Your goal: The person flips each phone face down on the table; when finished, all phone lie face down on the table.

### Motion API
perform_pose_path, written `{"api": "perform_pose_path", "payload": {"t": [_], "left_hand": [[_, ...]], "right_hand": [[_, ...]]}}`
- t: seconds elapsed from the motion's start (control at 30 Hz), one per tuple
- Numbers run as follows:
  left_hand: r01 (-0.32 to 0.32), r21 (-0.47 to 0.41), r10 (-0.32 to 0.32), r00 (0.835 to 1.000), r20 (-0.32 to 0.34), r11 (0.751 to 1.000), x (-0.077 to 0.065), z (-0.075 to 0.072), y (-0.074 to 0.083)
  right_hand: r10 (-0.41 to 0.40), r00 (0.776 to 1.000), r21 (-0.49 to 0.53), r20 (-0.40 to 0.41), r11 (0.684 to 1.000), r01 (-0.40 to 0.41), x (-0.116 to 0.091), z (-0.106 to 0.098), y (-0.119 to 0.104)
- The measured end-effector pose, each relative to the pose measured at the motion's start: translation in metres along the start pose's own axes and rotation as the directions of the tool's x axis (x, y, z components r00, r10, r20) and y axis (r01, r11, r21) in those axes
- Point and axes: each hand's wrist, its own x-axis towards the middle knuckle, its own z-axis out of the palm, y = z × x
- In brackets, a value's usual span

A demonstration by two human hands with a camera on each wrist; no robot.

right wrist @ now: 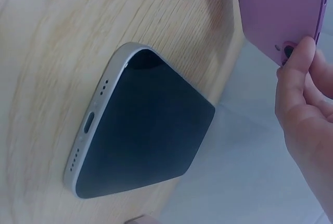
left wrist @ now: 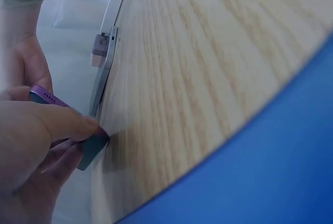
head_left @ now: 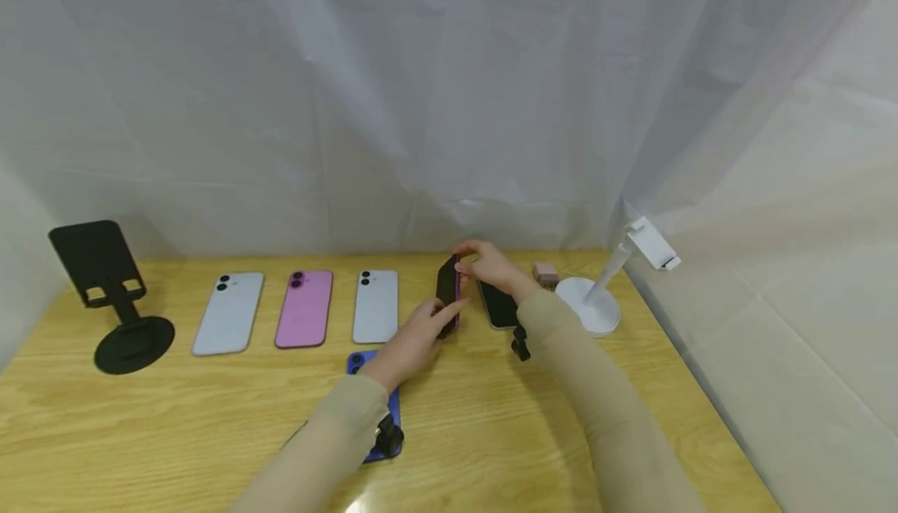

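Both hands hold one purple phone (head_left: 447, 288), turned on its edge above the table with its dark screen facing left. My left hand (head_left: 415, 341) pinches its lower end between thumb and fingers, as the left wrist view shows. Up at the camera end, my right hand (right wrist: 307, 94) grips a corner by the lens. The purple back (right wrist: 283, 10) shows in the right wrist view. Beside it a phone with a silver frame (right wrist: 145, 130) lies screen up, partly behind the right arm in the head view. A blue phone (head_left: 394, 419) lies beneath my left wrist.
Left of the hands lie a white phone (head_left: 376, 306), a pink phone (head_left: 305, 309) and another white phone (head_left: 229, 313), backs up. A black stand (head_left: 135, 345) is at far left. On the right are a white stand (head_left: 589, 306) and a small pinkish block (head_left: 545, 273).
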Motion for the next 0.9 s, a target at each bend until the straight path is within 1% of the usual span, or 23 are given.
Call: {"api": "perform_pose_path", "payload": {"t": [0.07,0.13,0.27,0.37,0.5,0.6,0.83,0.9], "left_hand": [[-0.014,0.001,0.014,1.0,-0.014,1.0,0.0,0.0,0.0],[-0.013,-0.007,0.012,1.0,-0.015,1.0,0.0,0.0,0.0],[0.021,-0.016,-0.021,1.0,-0.003,1.0,0.001,0.0,0.002],[0.032,0.03,-0.032,0.999,-0.001,0.999,0.001,-0.003,0.003],[0.006,0.102,-0.008,1.0,0.019,0.995,0.0,-0.007,0.004],[-0.013,0.122,0.009,0.999,0.031,0.992,-0.001,-0.01,0.004],[-0.035,0.203,0.033,0.999,0.013,0.979,-0.003,-0.014,0.004],[-0.032,0.222,0.031,0.999,0.01,0.975,-0.004,-0.016,0.003]], "right_hand": [[-0.007,1.0,-0.013,0.003,1.0,0.007,0.001,0.001,-0.001],[-0.008,1.0,-0.003,0.015,1.0,0.008,0.001,0.003,-0.002],[0.008,0.999,0.055,0.044,0.998,-0.01,0.001,0.007,-0.003],[0.01,0.998,0.078,0.056,0.997,-0.014,0.003,0.009,-0.001],[-0.009,0.997,0.064,0.076,0.998,0.004,0.004,0.01,0.0],[-0.025,0.995,0.038,0.094,0.999,0.022,0.004,0.01,0.001],[-0.054,0.988,0.028,0.148,0.998,0.051,0.005,0.012,0.006],[-0.064,0.986,0.029,0.154,0.998,0.06,0.006,0.013,0.007]]}}
